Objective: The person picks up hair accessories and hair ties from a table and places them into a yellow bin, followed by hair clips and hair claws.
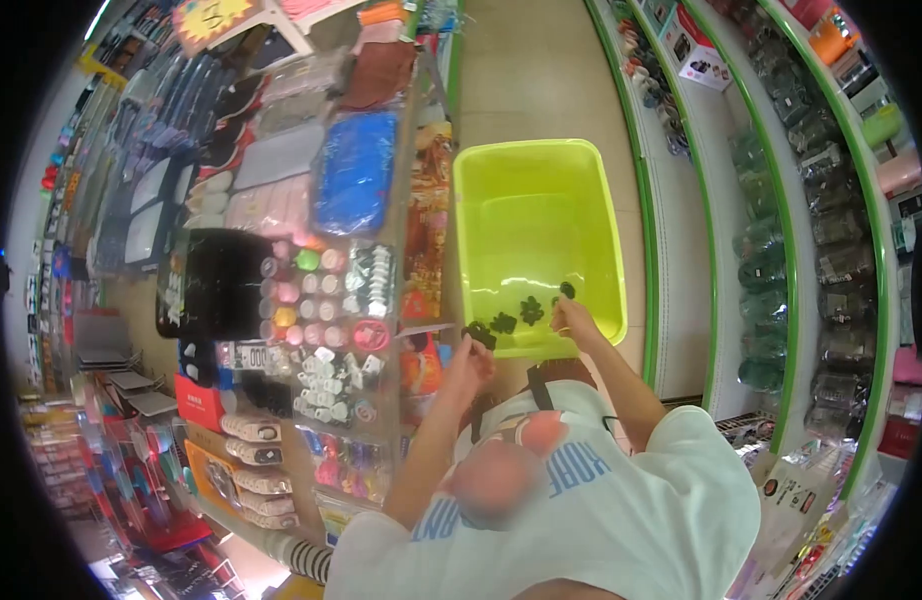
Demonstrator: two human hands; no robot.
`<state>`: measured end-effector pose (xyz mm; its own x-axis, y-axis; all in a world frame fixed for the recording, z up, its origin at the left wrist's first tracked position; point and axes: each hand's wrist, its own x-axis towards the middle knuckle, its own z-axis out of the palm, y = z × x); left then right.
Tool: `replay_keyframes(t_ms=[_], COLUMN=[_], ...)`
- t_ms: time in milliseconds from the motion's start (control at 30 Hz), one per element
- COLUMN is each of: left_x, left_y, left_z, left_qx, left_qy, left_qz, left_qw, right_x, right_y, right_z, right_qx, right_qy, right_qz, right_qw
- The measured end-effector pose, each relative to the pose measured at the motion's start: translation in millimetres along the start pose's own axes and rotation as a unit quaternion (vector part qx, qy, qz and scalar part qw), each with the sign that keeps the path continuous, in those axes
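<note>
A yellow-green plastic tub (541, 180) stands in front of my body. Over its near left corner, my left hand (469, 364) is closed on a small black piece (478, 335), too small to name by kind. My right hand (573, 320) is inside the near right part of the tub, its fingers pinched by another small black piece (567, 290). Between the hands, a black flower-like piece (531, 310) and a dark irregular piece (503, 323) lie at the tub's near end.
On the left, a display table carries packaged cloths, a blue plastic-wrapped pack (356, 170), small round jars (306, 290) and shoes (253, 430). Green-edged shelves (681, 220) with clear containers (761, 250) line the right side. Tiled floor (536, 70) runs ahead beyond the tub.
</note>
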<state>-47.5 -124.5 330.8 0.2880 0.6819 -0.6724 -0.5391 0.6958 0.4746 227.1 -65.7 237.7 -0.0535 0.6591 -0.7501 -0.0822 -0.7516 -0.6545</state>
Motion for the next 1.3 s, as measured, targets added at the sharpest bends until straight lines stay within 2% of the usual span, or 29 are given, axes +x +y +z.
replay_keyframes(t_ms=[33, 133, 167, 267, 300, 367, 433, 533, 633, 767, 867, 967, 1067, 1167, 1267, 1300], left_x=[20, 77, 95, 152, 173, 208, 230, 264, 281, 294, 289, 281, 280, 265, 239, 225], left_y=[-1, -6, -11, -30, -47, -67, -77, -101, -130, -144, -154, -158, -160, -142, -114, -103], left_z=[9, 19, 22, 14, -1, -20, -17, -18, -17, -5, 0, 2, -3, 2, 11, 15], left_qx=[0.004, 0.138, 0.187, 0.338, 0.394, 0.454, 0.473, 0.582, 0.709, 0.724, 0.735, 0.743, 0.733, 0.706, 0.687, 0.670], left_qy=[0.017, 0.009, 0.039, 0.078, 0.078, 0.068, 0.071, 0.051, 0.008, -0.034, -0.037, -0.034, -0.031, -0.029, -0.025, -0.008], left_qz=[-0.009, 0.014, 0.033, 0.013, 0.043, 0.028, -0.010, -0.068, -0.052, -0.105, -0.109, -0.066, -0.065, -0.060, -0.035, 0.004], left_qw=[1.000, 0.990, 0.981, 0.938, 0.915, 0.888, 0.878, 0.809, 0.704, 0.681, 0.668, 0.665, 0.677, 0.705, 0.726, 0.742], right_x=[16, 59, 73, 111, 125, 152, 158, 164, 160, 146, 153, 160, 153, 141, 161, 159], right_y=[0, 12, 18, 34, 44, 73, 80, 94, 85, 55, 68, 90, 72, 65, 114, 114], right_z=[-8, -22, -26, -36, -38, -44, -48, -56, -58, -55, -60, -66, -70, -70, -86, -88], right_qx=[-0.030, -0.104, -0.124, -0.181, -0.195, -0.255, -0.297, -0.324, -0.328, -0.301, -0.302, -0.288, -0.284, -0.288, -0.402, -0.424], right_qy=[0.000, -0.021, -0.032, -0.037, -0.044, -0.056, -0.016, 0.031, 0.048, 0.049, 0.052, 0.079, 0.048, 0.068, 0.099, 0.106], right_qz=[0.009, 0.024, 0.027, 0.048, 0.065, 0.072, 0.056, 0.095, 0.180, 0.225, 0.226, 0.198, 0.234, 0.196, 0.052, 0.036], right_qw=[1.000, 0.994, 0.991, 0.982, 0.978, 0.963, 0.953, 0.941, 0.926, 0.926, 0.925, 0.934, 0.928, 0.935, 0.909, 0.899])
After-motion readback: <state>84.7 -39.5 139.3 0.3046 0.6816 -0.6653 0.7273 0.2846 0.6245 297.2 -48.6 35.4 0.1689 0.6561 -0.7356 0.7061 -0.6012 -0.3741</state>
